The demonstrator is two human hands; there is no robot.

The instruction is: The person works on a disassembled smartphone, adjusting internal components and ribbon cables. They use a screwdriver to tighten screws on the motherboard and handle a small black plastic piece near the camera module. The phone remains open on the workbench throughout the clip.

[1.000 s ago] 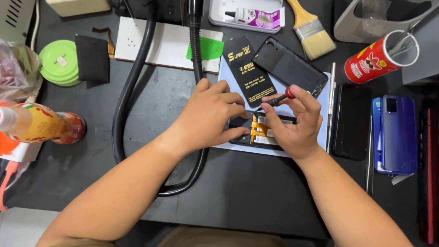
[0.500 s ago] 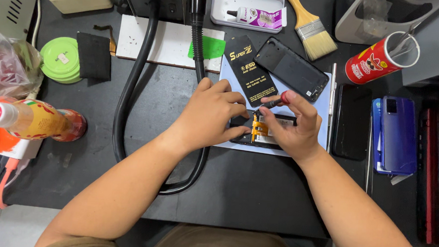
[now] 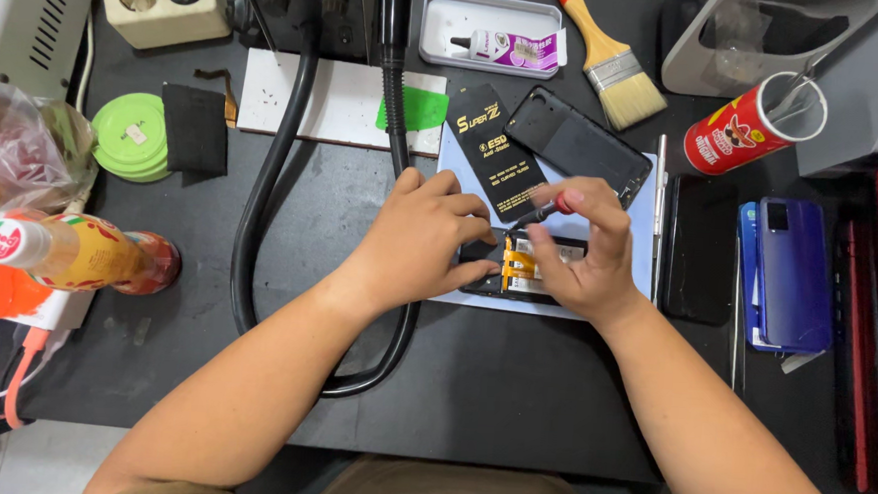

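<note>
L hand pressing opened phone; R hand pinching screwdriver; cluttered right, bare mat near edge.

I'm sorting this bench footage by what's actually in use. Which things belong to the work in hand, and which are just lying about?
In use:
left hand steadying the opened phone
right hand holding a small screwdriver over it
pale work mat

Lying about:
detached back cover
paintbrush
glue tube in a tray
red can
blue phone
green discs
</note>
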